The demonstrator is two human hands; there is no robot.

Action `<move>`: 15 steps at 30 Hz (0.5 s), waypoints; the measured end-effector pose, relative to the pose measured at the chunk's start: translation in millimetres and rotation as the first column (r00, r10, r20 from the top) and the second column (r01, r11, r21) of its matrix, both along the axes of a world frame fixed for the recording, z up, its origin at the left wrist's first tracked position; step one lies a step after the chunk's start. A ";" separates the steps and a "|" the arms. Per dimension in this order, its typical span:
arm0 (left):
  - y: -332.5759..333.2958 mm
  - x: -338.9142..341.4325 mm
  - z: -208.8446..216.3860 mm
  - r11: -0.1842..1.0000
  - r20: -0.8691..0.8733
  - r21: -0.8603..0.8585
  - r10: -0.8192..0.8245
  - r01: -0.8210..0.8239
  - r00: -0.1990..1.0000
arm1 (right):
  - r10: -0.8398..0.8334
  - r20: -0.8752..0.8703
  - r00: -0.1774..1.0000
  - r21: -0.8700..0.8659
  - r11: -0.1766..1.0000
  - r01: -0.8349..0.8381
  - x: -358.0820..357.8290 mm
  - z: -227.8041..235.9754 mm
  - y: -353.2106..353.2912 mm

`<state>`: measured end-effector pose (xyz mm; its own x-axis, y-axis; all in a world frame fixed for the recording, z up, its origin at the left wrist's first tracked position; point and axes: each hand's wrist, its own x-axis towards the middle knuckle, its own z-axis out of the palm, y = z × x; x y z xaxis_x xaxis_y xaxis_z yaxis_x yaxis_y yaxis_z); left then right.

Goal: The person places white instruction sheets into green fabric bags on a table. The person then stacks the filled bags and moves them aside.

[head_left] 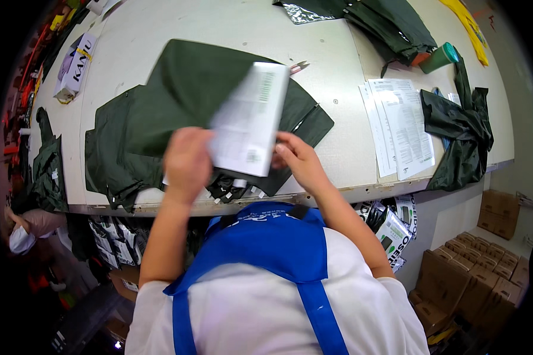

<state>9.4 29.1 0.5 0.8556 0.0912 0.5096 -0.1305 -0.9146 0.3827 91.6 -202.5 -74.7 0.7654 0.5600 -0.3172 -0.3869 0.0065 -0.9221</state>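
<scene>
A white printed sheet (259, 127) is held up in front of me, tilted, over a pile of dark green garments (124, 133) on the table. At its right edge, the fingers of my right hand (299, 157) are curled closed in a pinch. My left hand (186, 163) is at the sheet's lower left, against the green cloth. Motion smears its fingers, so its grip does not show. A broad green flap (195, 77) rises behind the sheet and is partly blurred. White tags (240, 183) show among the cloth at the table's near edge.
Metal-tipped snips (299, 67) lie beyond the sheet. To the right are printed papers (405, 121), a crumpled green garment (465, 130) and a green cylinder (439, 58). A white box (76, 68) stands at left. Cartons (482, 260) are stacked lower right; a person's arm (21, 222) shows at left.
</scene>
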 end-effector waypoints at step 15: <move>-54.0 5.2 -98.4 0.990 -0.467 -0.120 -0.121 0.073 0.876 | -0.733 0.464 0.498 -0.814 -0.132 0.565 89.9 -97.5 -319.2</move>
